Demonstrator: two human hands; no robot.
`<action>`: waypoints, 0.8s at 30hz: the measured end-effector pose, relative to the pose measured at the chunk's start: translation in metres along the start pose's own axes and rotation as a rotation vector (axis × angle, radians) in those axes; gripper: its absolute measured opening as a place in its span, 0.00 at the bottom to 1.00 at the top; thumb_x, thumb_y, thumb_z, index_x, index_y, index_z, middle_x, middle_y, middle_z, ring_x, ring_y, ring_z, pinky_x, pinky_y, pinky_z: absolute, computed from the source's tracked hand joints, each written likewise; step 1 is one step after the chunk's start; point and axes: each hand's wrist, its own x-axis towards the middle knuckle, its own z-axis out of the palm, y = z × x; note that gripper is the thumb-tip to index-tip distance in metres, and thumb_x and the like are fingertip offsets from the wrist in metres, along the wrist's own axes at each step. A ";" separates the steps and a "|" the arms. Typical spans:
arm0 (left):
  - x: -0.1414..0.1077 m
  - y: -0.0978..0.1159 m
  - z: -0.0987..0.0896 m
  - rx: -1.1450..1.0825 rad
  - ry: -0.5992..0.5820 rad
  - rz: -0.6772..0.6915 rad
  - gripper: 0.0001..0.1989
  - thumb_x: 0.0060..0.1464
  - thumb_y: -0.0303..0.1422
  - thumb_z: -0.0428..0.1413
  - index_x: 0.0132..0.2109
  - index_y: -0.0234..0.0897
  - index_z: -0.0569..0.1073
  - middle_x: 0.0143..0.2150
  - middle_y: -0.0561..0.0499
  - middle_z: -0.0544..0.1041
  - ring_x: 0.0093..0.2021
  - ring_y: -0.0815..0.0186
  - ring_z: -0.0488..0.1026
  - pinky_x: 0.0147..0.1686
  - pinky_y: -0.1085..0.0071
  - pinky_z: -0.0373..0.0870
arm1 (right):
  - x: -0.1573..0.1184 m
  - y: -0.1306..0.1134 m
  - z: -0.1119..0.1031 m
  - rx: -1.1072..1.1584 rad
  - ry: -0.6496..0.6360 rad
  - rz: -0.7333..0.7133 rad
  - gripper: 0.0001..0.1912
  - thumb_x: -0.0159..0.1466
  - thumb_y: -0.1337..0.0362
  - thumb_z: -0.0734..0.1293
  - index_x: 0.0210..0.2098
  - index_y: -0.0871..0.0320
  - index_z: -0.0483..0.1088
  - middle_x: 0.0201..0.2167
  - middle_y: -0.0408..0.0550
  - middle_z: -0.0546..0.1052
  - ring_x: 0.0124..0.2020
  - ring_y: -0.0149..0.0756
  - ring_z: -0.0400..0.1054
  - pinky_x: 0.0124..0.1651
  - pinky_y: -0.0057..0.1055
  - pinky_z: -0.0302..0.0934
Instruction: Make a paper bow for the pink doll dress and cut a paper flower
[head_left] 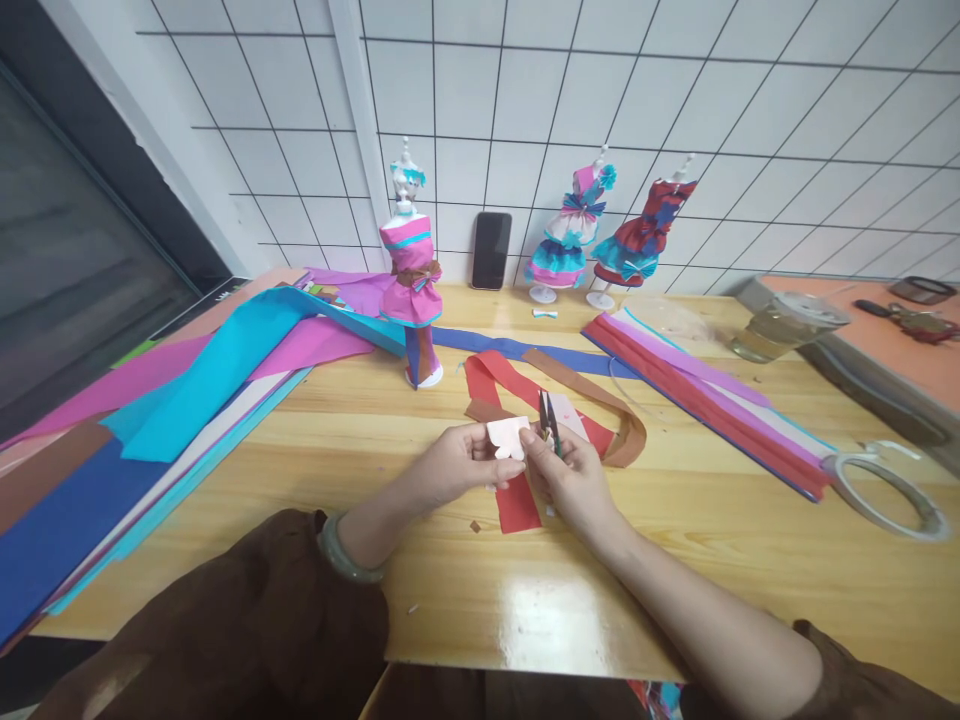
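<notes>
A small white paper piece (508,438) with a scalloped lower edge is pinched between the fingers of my left hand (457,462). My right hand (574,480) holds small dark scissors (550,425), blades pointing up and away, while its thumb and a fingertip touch the paper's right side. Beneath and behind the hands lie a red strip (519,505) and a curled brown strip (628,425). A pale pink piece (570,418) shows just behind the scissors.
Dressed mannequins (411,262) stand along the tiled wall near a phone (491,250). Coloured paper strips (217,350) cover the left side. More strips (712,405), a roll of tape (889,495) and a clear cup (784,325) lie to the right.
</notes>
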 end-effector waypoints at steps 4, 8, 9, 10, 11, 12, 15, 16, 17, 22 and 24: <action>0.000 -0.001 0.001 0.062 0.064 0.003 0.20 0.46 0.37 0.58 0.45 0.30 0.71 0.31 0.47 0.73 0.28 0.71 0.68 0.29 0.73 0.65 | -0.002 -0.003 0.004 0.029 0.037 -0.019 0.14 0.57 0.55 0.65 0.25 0.58 0.61 0.11 0.34 0.57 0.11 0.21 0.46 0.13 0.22 0.41; 0.000 0.000 0.001 0.043 0.100 -0.008 0.19 0.46 0.37 0.58 0.43 0.29 0.71 0.29 0.47 0.73 0.27 0.70 0.68 0.28 0.72 0.64 | -0.002 -0.006 0.007 0.039 0.007 -0.014 0.14 0.57 0.56 0.65 0.24 0.58 0.60 0.11 0.34 0.57 0.11 0.21 0.46 0.12 0.21 0.40; 0.000 0.001 0.001 0.034 0.099 -0.011 0.18 0.46 0.37 0.58 0.42 0.29 0.71 0.29 0.47 0.73 0.27 0.70 0.68 0.27 0.72 0.64 | -0.002 -0.006 0.007 0.055 -0.006 -0.003 0.15 0.58 0.56 0.65 0.24 0.58 0.60 0.11 0.34 0.57 0.11 0.21 0.46 0.12 0.21 0.40; 0.000 0.001 0.001 0.026 0.096 -0.012 0.17 0.45 0.36 0.58 0.42 0.29 0.71 0.29 0.47 0.73 0.27 0.70 0.68 0.27 0.72 0.64 | -0.001 -0.005 0.006 0.080 -0.016 0.014 0.15 0.58 0.55 0.65 0.23 0.58 0.59 0.11 0.33 0.56 0.10 0.21 0.46 0.12 0.21 0.40; 0.000 0.002 0.000 0.021 0.094 -0.013 0.17 0.45 0.36 0.58 0.41 0.29 0.72 0.29 0.47 0.73 0.27 0.70 0.69 0.27 0.72 0.64 | 0.000 -0.005 0.005 0.112 -0.027 0.036 0.15 0.58 0.55 0.65 0.23 0.58 0.58 0.11 0.33 0.55 0.10 0.20 0.45 0.12 0.20 0.40; 0.000 0.002 -0.001 0.019 0.089 -0.015 0.16 0.45 0.36 0.58 0.40 0.29 0.72 0.29 0.47 0.73 0.27 0.70 0.69 0.27 0.72 0.65 | 0.001 -0.004 0.004 0.148 -0.037 0.060 0.16 0.58 0.55 0.64 0.23 0.58 0.57 0.10 0.32 0.54 0.09 0.20 0.44 0.11 0.20 0.39; 0.000 0.003 -0.003 0.033 0.077 -0.018 0.13 0.45 0.35 0.58 0.36 0.29 0.72 0.28 0.47 0.73 0.27 0.70 0.68 0.28 0.71 0.65 | 0.004 -0.003 0.000 0.216 -0.081 0.113 0.18 0.59 0.53 0.63 0.21 0.57 0.55 0.10 0.31 0.51 0.09 0.20 0.41 0.11 0.20 0.38; 0.000 0.003 -0.004 0.044 0.069 -0.020 0.12 0.45 0.35 0.58 0.35 0.29 0.71 0.28 0.47 0.73 0.26 0.70 0.68 0.28 0.72 0.65 | 0.004 -0.003 -0.001 0.214 -0.099 0.116 0.18 0.59 0.53 0.63 0.21 0.57 0.55 0.10 0.31 0.51 0.09 0.20 0.41 0.11 0.20 0.38; 0.000 0.003 -0.004 0.055 0.059 -0.021 0.12 0.45 0.35 0.58 0.34 0.29 0.71 0.27 0.48 0.72 0.26 0.71 0.68 0.28 0.72 0.65 | 0.004 -0.002 -0.002 0.199 -0.113 0.113 0.18 0.59 0.53 0.63 0.21 0.57 0.55 0.10 0.31 0.51 0.09 0.20 0.41 0.11 0.19 0.39; 0.000 0.003 -0.004 0.068 0.027 -0.043 0.12 0.45 0.35 0.58 0.34 0.29 0.71 0.27 0.48 0.72 0.26 0.72 0.68 0.28 0.72 0.64 | 0.002 -0.004 -0.001 0.070 -0.103 0.080 0.17 0.57 0.55 0.65 0.22 0.58 0.58 0.08 0.32 0.54 0.08 0.21 0.44 0.10 0.20 0.40; 0.000 0.003 -0.003 0.046 0.021 -0.065 0.14 0.45 0.36 0.59 0.37 0.29 0.70 0.29 0.47 0.73 0.27 0.71 0.68 0.28 0.72 0.64 | 0.002 -0.004 0.000 0.044 -0.085 0.062 0.17 0.57 0.54 0.65 0.22 0.58 0.58 0.08 0.33 0.55 0.09 0.21 0.45 0.10 0.20 0.40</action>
